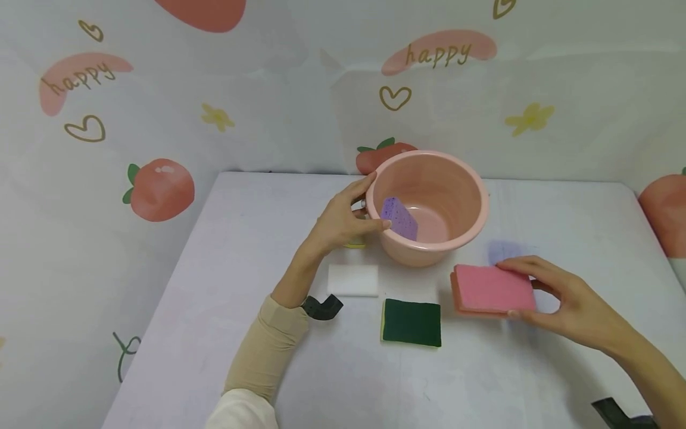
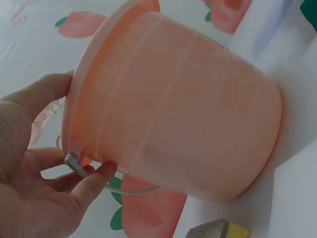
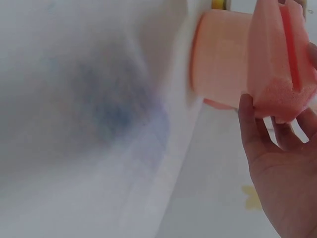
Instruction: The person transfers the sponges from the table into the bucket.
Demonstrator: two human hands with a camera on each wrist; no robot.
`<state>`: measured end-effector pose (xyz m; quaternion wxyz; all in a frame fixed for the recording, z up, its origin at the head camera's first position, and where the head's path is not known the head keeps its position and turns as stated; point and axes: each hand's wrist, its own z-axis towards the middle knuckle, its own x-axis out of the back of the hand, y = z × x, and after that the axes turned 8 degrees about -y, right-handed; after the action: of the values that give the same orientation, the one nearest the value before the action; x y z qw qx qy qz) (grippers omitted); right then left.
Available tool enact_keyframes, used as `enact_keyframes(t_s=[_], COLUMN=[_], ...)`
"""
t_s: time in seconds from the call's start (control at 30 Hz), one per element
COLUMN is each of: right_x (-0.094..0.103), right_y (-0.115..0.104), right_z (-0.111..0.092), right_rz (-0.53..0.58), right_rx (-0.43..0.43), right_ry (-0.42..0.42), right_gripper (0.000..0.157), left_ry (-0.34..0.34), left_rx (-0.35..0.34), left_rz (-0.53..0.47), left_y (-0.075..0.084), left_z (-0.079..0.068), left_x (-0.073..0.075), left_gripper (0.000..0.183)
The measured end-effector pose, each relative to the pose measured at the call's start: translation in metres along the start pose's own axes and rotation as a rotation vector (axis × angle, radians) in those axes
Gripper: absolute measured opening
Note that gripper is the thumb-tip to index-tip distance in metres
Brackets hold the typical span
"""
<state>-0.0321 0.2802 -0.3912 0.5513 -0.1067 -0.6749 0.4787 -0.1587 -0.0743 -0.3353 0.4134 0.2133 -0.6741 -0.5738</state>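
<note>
A peach plastic bucket (image 1: 429, 253) with a thin wire handle (image 2: 133, 191) stands at the table's back. My left hand (image 1: 345, 217) grips its rim on the left side, thumb over the edge and fingers against the outer wall. Inside leans a purple sponge (image 1: 399, 219). To the bucket's right, my right hand (image 1: 557, 292) holds a pink sponge (image 1: 495, 287) by its right end, thumb at the near edge and fingers at the far edge. An orange-pink layer shows under its pink face, and the right wrist view shows a groove along its side (image 3: 292, 49).
In front of the bucket lie a white block (image 1: 352, 280) and a dark green scouring sponge (image 1: 411, 322). A sponge with a yellow layer and a grey layer (image 2: 213, 230) is partly hidden behind my left hand. A bluish stain (image 1: 504, 251) marks the white table (image 1: 214, 268).
</note>
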Motion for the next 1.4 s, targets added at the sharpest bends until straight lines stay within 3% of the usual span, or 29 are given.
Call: enact_keyframes(t_s=[0.43,0.57,1.0,1.2,1.4], right_x=[0.015,0.021,0.036,0.047,0.055], right_y=[-0.024,-0.031,-0.058,-0.086,-0.094], right_z=[0.014,0.019,0.034,0.048,0.058], right_rz=[-0.039,-0.038,-0.068,-0.103,-0.102], right_rx=[0.094,0.159,0.272,0.280,0.275], right_ry=[-0.029,-0.041,-0.057,-0.053,-0.046], right_gripper=[0.073,0.073,0.072,0.072,0.071], left_ry=[0.013,0.021,0.047,0.034,0.018], left_rx=[0.023,0.047,0.071,0.071,0.077], left_rz=[-0.030,-0.050,-0.003,0.010,-0.024], left_y=[0.000,0.000,0.000,0.000,-0.001], left_z=[-0.002,-0.002,0.000,0.001,-0.001], left_x=[0.000,-0.001,-0.004,-0.004,-0.002], left_gripper=[0.088,0.086,0.087,0.090,0.091])
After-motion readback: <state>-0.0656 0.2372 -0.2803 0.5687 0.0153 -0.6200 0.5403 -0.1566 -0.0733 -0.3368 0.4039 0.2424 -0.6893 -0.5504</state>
